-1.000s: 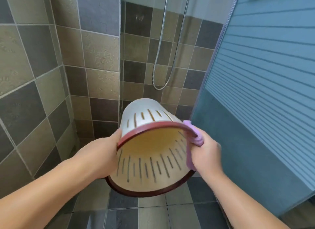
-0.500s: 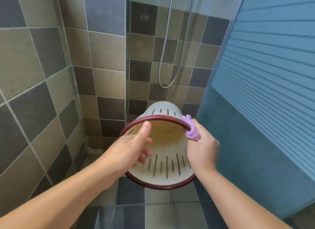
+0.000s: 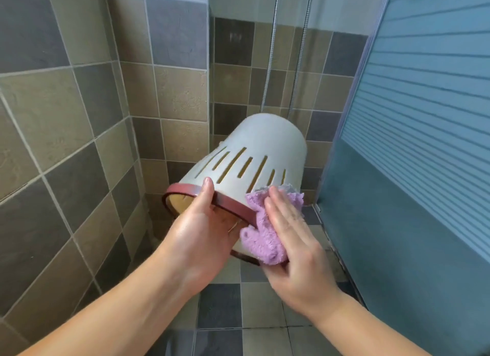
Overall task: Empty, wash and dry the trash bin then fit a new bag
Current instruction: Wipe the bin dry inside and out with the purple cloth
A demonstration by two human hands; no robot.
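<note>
Two hands: left hand (image 3: 201, 231) grips the bin (image 3: 254, 154) rim (tilted), right hand (image 3: 294, 239) fingers flat on cloth (image 3: 262, 231)

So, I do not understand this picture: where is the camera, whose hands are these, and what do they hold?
The camera sits on a person's head and looks forward and down, so both arms are that person's own. There is no machine. The left hand grips the dark red rim of a white slotted trash bin, thumb outside; the bin is held in the air, tilted, its bottom pointing away. The right hand presses a purple cloth against the bin's side with straight fingers. Around them are a tiled wall, a tiled floor, a shower hose and a blue door.
</note>
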